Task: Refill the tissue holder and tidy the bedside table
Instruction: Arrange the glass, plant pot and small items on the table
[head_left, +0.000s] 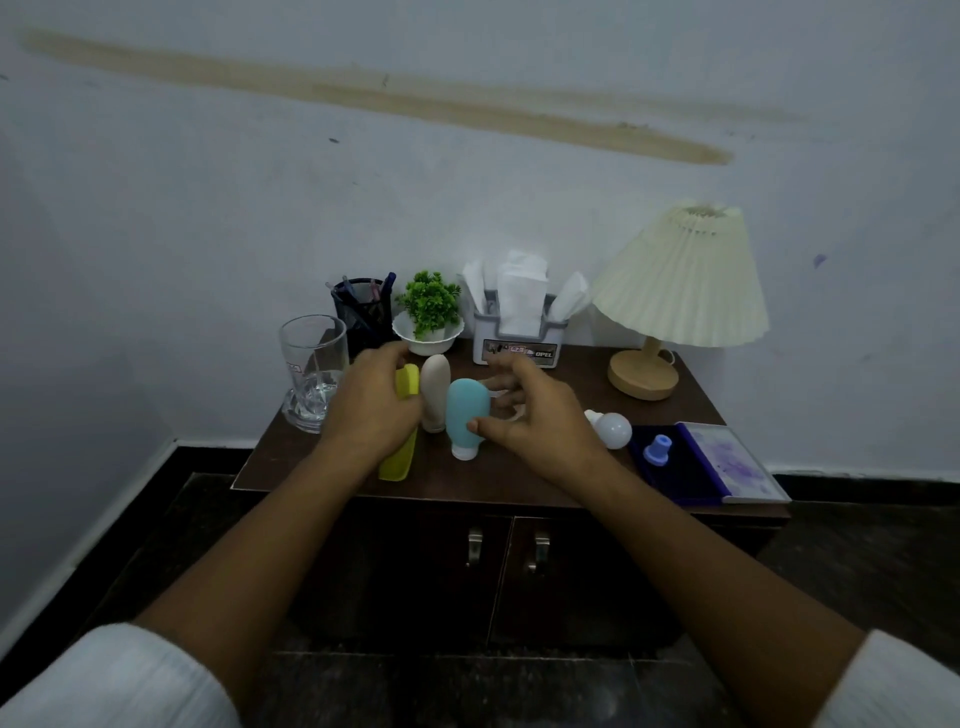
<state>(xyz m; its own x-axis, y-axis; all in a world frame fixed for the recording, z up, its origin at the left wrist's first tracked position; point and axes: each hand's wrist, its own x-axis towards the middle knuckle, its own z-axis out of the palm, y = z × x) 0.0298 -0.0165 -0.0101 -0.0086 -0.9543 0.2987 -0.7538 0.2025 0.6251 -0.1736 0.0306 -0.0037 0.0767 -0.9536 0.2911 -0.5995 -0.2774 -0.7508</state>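
Note:
The white tissue holder (517, 343) stands at the back of the dark wooden bedside table (582, 483), with white tissues (522, 291) sticking up out of it. My left hand (376, 402) lies over a yellow comb (400, 447), fingers curled around its upper end. To its right stand a beige squeeze bottle (435, 389) and a teal squeeze bottle (467, 415), both cap down. My right hand (535, 415) reaches in from the right; its thumb touches the teal bottle's lower side and its fingers are spread behind it.
A clear glass (311, 371) stands at the left edge. Behind are a dark pen holder (363, 312) and a small green plant in a white bowl (428, 319). A pleated lamp (675, 291), a white bulb (613, 428), and a blue stamp pad with a small stamp (691, 462) occupy the right.

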